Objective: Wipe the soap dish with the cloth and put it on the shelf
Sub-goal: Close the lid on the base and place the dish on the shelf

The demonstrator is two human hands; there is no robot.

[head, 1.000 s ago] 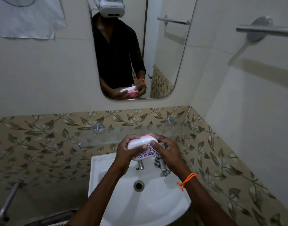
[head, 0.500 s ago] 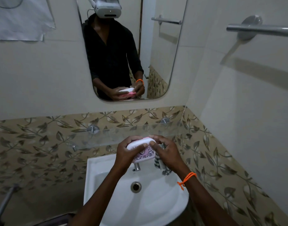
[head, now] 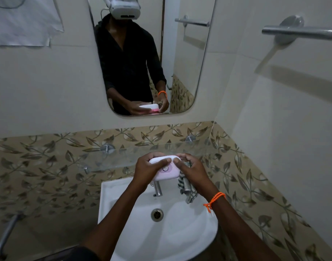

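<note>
Pink-and-white plastic: we log the soap dish [head: 165, 169], lid closed, held between both hands above the tap [head: 157, 188] and the white basin [head: 123, 200], just in front of the glass shelf [head: 112, 159]. It is not on the shelf.

Left hand [head: 145, 171]: fingers curled round the dish's left end, thumb laid across the lid.

Right hand [head: 193, 169]: thumb pressed on the lid's right side, fingers wrapped over the far right end. The checked cloth [head: 186, 189] is bunched under this palm and hangs down from it beside the tap. We cannot tell how much of the cloth lies against the dish. An orange cord bracelet [head: 214, 199] sits on the right wrist.

The shelf is fixed to the leaf-patterned tile band [head: 48, 157] by round metal mounts. Above it the mirror [head: 187, 72] reflects both hands and the dish. A metal towel rail [head: 300, 32] is on the right wall.
</note>
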